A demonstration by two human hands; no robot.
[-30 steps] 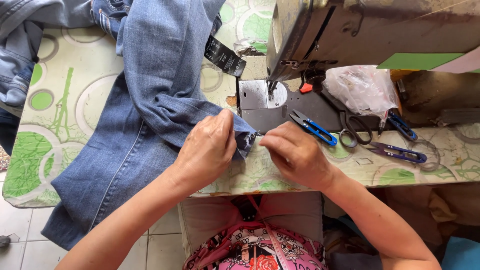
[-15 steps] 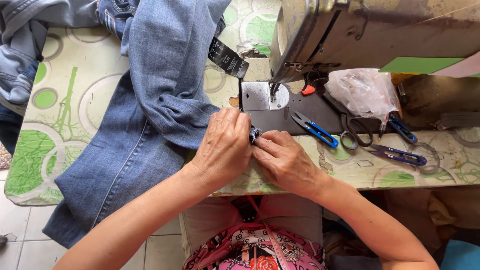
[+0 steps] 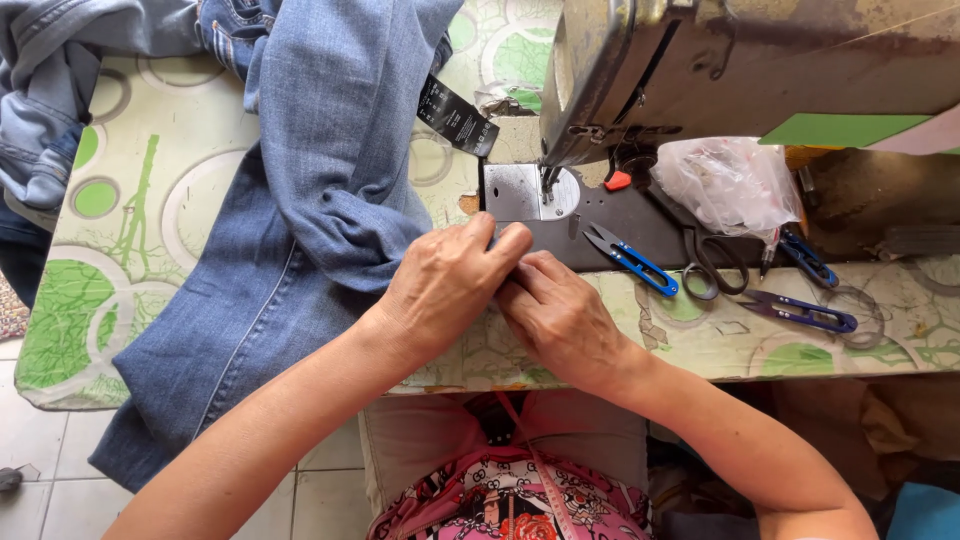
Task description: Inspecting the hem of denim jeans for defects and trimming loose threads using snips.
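Blue jeans [image 3: 300, 200] lie spread over the left half of a green-patterned sewing table [image 3: 120, 220], one leg hanging off the near edge. My left hand [image 3: 445, 285] presses down on a folded edge of the denim just in front of the sewing machine [image 3: 740, 70]. My right hand [image 3: 560, 315] meets it from the right, fingertips pinching the same bit of fabric, which the two hands hide. The needle plate [image 3: 525, 190] sits a little beyond my fingers.
Blue-handled thread snips [image 3: 630, 258] lie on the machine bed to the right of my hands. Black scissors [image 3: 705, 265], more blue snips [image 3: 800, 312] and a crumpled plastic bag [image 3: 730, 180] lie further right. A black label [image 3: 455, 115] hangs from the jeans.
My two hands have drawn together over the folded denim edge and shifted slightly toward the needle plate. My right hand now touches my left.
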